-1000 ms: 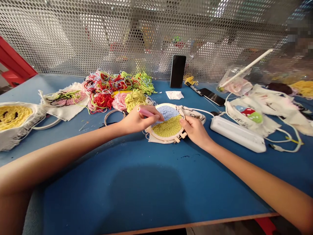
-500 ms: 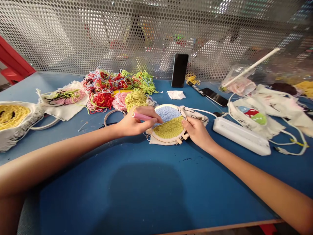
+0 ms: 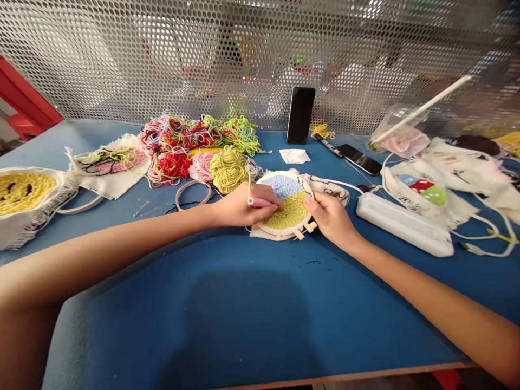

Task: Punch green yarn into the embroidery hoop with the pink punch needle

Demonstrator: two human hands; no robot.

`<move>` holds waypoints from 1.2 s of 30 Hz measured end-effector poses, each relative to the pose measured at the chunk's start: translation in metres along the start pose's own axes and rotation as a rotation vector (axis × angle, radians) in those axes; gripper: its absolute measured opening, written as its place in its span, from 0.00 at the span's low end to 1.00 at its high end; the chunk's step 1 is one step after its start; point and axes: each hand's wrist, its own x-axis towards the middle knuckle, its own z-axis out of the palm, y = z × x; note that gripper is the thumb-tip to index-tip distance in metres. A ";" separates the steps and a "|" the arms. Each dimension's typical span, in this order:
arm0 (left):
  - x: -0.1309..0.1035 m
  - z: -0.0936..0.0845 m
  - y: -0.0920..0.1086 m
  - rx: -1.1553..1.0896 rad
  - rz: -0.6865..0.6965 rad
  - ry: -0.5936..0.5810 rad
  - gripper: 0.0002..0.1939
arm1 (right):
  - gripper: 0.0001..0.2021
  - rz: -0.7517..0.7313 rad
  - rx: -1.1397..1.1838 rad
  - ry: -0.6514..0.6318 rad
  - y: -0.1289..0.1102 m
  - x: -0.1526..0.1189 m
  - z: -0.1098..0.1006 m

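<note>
My left hand is closed around a pink punch needle, with yellow yarn coming out of its back end. Its tip is hidden by my fingers over the yellow-green loops. Beneath it lies a round embroidery hoop stretched with cloth, worked in light blue yarn at the top and yellow-green yarn below. My right hand grips the hoop's right rim, thumb on top, near the wooden screw clamp. Just behind my left hand sits a yellow-green yarn ball.
Tangled coloured yarn lies at the back left, beside finished yarn pieces such as a yellow face. A phone stands against the perforated metal screen. To the right are a white lamp, cables, cloth and another phone.
My left hand has moved right across the hoop with the punch needle, which now stands more steeply. My right hand still holds the rim. The view has shifted slightly.
</note>
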 end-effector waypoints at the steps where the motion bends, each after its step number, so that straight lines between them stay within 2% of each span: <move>1: 0.001 0.002 -0.001 0.007 0.007 -0.018 0.12 | 0.20 -0.006 0.003 0.000 0.000 0.000 0.000; 8: 0.004 -0.004 0.001 -0.004 -0.041 -0.036 0.12 | 0.22 0.062 -0.023 -0.035 0.003 0.005 -0.001; 13: 0.000 -0.018 0.010 -0.003 -0.041 0.013 0.12 | 0.21 0.060 -0.022 -0.039 0.005 0.006 -0.001; 18: -0.004 -0.026 0.009 -0.038 -0.045 0.083 0.12 | 0.20 0.060 -0.006 -0.032 0.005 0.006 0.001; 20: -0.004 -0.027 0.009 -0.034 -0.044 0.105 0.12 | 0.20 0.067 -0.008 -0.030 0.005 0.006 0.002; 28: 0.000 -0.019 0.010 -0.026 -0.006 0.083 0.12 | 0.19 0.079 -0.004 -0.027 0.004 0.005 0.001; 36: 0.000 -0.019 0.010 0.013 0.008 0.063 0.13 | 0.20 0.080 -0.004 -0.026 0.004 0.005 0.001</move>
